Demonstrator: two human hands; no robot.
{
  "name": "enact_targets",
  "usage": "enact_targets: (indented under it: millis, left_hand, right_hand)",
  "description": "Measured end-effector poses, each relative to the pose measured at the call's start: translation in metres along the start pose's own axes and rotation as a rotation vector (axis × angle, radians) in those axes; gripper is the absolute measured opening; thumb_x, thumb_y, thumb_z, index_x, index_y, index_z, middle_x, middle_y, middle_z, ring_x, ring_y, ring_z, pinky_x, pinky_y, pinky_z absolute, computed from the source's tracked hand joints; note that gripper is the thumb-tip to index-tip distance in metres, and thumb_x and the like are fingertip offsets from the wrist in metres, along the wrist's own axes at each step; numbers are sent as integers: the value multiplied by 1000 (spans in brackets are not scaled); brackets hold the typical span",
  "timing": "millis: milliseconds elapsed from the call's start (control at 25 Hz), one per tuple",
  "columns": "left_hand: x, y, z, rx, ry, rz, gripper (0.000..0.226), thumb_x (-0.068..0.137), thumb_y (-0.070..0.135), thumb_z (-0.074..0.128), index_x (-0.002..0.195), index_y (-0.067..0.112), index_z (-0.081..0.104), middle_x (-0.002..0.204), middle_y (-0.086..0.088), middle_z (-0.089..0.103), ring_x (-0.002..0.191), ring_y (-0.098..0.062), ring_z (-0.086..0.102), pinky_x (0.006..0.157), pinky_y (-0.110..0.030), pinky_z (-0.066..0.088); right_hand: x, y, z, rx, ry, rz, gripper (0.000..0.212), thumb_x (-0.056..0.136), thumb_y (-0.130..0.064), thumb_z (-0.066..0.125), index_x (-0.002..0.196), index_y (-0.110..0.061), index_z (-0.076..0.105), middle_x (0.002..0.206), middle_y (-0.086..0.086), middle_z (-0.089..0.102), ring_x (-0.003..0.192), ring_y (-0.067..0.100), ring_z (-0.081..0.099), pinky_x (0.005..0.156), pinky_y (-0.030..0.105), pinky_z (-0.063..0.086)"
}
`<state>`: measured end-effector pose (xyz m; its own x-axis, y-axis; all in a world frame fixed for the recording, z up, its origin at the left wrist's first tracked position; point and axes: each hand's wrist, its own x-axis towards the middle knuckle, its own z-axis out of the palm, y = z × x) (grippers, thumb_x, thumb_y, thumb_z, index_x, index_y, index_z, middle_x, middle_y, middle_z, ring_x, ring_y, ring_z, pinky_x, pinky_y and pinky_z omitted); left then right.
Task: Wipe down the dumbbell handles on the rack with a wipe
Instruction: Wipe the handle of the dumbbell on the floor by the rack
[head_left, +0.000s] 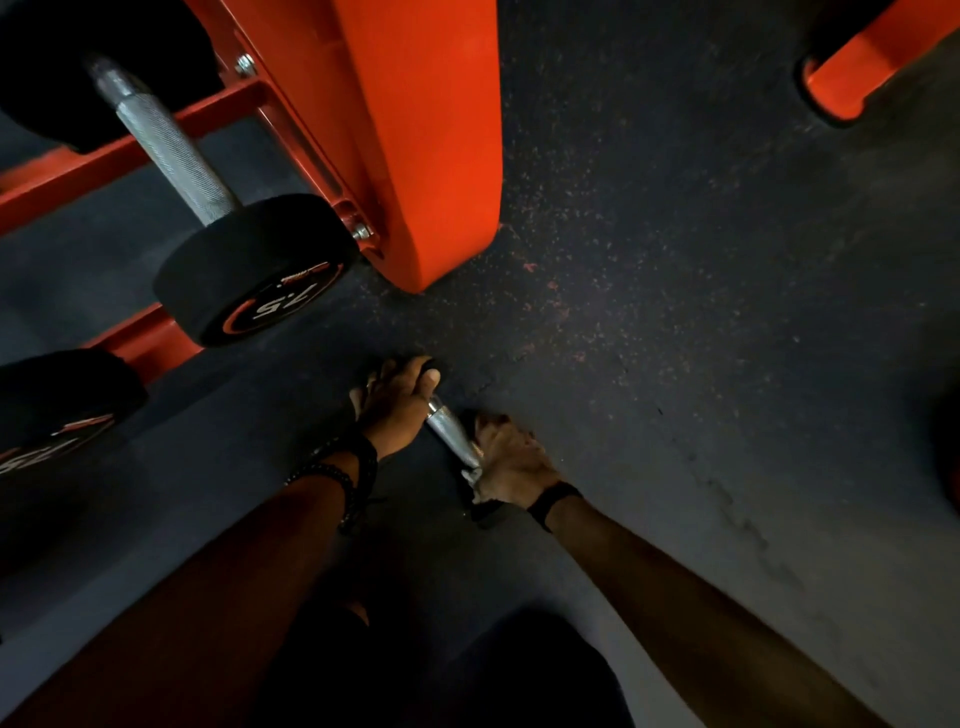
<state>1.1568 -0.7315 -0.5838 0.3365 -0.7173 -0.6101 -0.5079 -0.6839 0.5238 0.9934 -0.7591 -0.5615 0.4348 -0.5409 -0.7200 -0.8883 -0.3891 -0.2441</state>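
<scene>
Three dumbbells: two on rack (415, 130), one on floor (675, 260). Left hand (397, 402) grips floor dumbbell (451, 428); right hand (511, 457) grips white wipe (472, 475) around knurled steel handle.

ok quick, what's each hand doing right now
Left hand: gripping the black rubber head of the small steel-handled dumbbell.
Right hand: holding the white wipe around its handle.

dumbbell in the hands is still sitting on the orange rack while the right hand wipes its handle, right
Not quite. The head view shows the dumbbell off the rack, down over the dark floor. The rest holds: the left hand grips one end and the right hand holds the wipe on its handle.
</scene>
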Motion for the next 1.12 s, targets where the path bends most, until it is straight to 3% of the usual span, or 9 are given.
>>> enact_targets:
  millis: [120,200,280,480,600,680,840,1000,1120]
  left_hand:
    - [-4,-4,0,-11,9,7,42,106,39,33,145,31,43,154,-6,34,143,-30,24,117,-53,8]
    - [-7,-8,0,-35,7,5,40,105,39,34,144,33,44,153,-4,35,143,-28,24,116,-53,7]
    - [-7,-7,1,-37,26,9,40,105,39,34,143,33,45,152,-4,37,142,-27,25,115,-52,7]
    - [-5,-8,3,-15,46,22,41,105,39,34,145,31,43,152,-6,37,142,-29,27,115,-51,9]
    - [-1,-19,5,-27,30,38,43,105,42,32,145,31,43,150,-10,38,140,-31,28,117,-53,11]
    - [-3,-18,5,-38,24,45,46,103,46,31,144,31,44,150,-9,38,141,-31,28,117,-55,10]
    - [0,-22,5,-33,46,36,41,106,39,32,145,32,43,152,-8,36,142,-30,26,116,-52,7]
    - [4,-22,11,-16,39,42,45,104,46,31,146,33,42,152,-8,37,141,-31,29,117,-54,9]
    - [14,-32,10,-3,15,43,62,92,62,25,145,34,43,150,-9,41,139,-33,34,117,-57,16]
  right_hand:
    - [0,13,-10,257,-33,40,53,72,-12,81,120,-7,58,121,12,58,109,24,58,92,31,49]
    - [-5,11,-5,254,41,72,39,77,-7,74,114,-7,60,118,14,59,111,28,58,94,34,47]
    - [-9,-1,0,164,67,77,34,89,-8,61,122,-6,54,126,17,53,119,32,51,101,35,40]
    - [-18,-29,18,62,98,75,42,100,-11,41,140,0,37,136,22,44,122,37,47,104,41,36]
    - [-13,-35,26,73,31,100,63,94,-15,53,147,6,25,139,28,40,124,43,45,107,49,37]
    - [-8,-33,23,68,-11,112,62,94,-19,55,145,2,30,140,25,40,126,42,44,107,49,38]
    - [-5,-45,30,-35,79,87,41,101,-9,33,140,6,33,134,28,45,118,45,50,99,53,44]
    - [6,-25,23,129,30,103,46,99,-12,45,143,-5,37,141,20,44,129,36,44,109,42,36]
    - [1,-18,19,230,139,137,41,97,-11,51,136,-4,45,137,20,45,124,37,48,106,41,38]
